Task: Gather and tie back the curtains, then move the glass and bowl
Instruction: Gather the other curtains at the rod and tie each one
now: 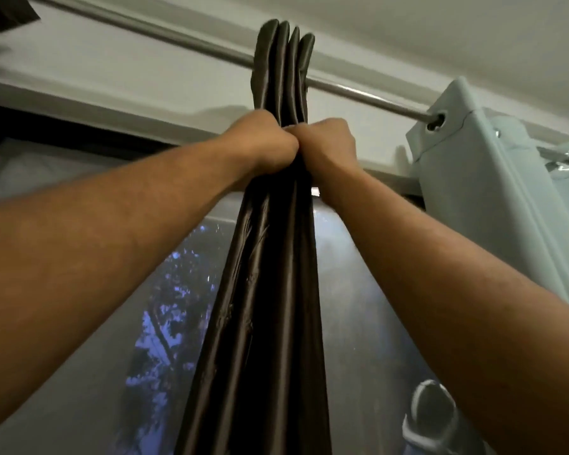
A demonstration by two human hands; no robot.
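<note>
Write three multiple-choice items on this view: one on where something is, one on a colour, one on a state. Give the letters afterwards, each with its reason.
1. Where do the two hands meet on the dark curtain?
A. just below the rod
B. at its bottom hem
C. above the rod

2. What colour is the curtain at the right end of the rod?
A. red
B. pale grey-green
C. black

3. How does the dark curtain hang?
A. spread flat across the window
B. bunched into tight folds
C. lying off the rod

Answers:
1. A: the left hand and right hand grip the dark curtain side by side a little under the rod.
2. B: the pale curtain, hung by metal eyelets, is light grey-green.
3. B: its folds stand pressed together over the rod, leaving the window uncovered on both sides.
</note>
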